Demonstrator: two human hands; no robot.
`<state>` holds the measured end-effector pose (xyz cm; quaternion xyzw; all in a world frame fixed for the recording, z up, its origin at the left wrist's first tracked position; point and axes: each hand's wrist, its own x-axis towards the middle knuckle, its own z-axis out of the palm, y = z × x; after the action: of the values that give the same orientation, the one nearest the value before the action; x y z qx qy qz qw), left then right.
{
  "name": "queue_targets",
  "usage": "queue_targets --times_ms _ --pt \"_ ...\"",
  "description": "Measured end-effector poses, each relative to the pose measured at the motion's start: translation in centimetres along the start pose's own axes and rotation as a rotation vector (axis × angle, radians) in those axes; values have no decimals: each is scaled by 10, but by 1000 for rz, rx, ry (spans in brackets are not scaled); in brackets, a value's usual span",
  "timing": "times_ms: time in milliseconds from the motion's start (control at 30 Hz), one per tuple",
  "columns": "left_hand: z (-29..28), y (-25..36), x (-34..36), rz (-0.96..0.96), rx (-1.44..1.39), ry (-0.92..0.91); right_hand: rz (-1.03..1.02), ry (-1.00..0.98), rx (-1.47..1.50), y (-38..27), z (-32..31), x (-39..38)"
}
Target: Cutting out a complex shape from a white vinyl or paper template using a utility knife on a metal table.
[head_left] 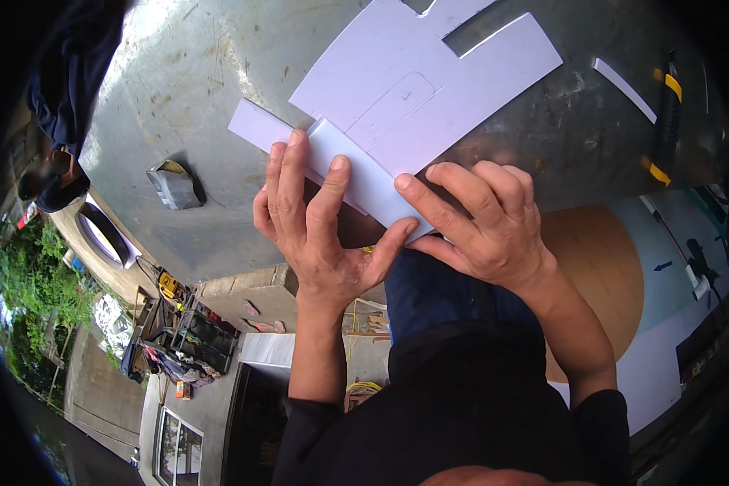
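Note:
A white sheet with notches cut in its far edge and pencil lines drawn on it lies on the metal table. Across its near left end lies a pale white strip; whether it is a separate piece or a folded part, I cannot tell. My left hand is open, its spread fingertips pressing on the strip and its thumb touching the near end. With thumb and index finger, my right hand pinches that near end at the table's edge. Another white strip end sticks out beyond my left fingertips.
A curved white offcut and a black-and-yellow utility knife lie on the right. Further left on the metal table sits a small grey block-like object. A round brown board is below the table's right side.

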<state>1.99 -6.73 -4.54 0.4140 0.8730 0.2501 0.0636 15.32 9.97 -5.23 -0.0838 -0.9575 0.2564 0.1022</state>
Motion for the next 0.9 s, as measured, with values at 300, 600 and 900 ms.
queue_targets --times_ms 300,600,900 --pt "7 -4 -5 -3 33 61 14 -27 12 -1 -3 0" --pt "7 -3 -4 -7 20 60 25 -10 10 -1 -1 -1" --pt "5 -3 -4 -8 28 53 25 12 2 -1 1 -1"
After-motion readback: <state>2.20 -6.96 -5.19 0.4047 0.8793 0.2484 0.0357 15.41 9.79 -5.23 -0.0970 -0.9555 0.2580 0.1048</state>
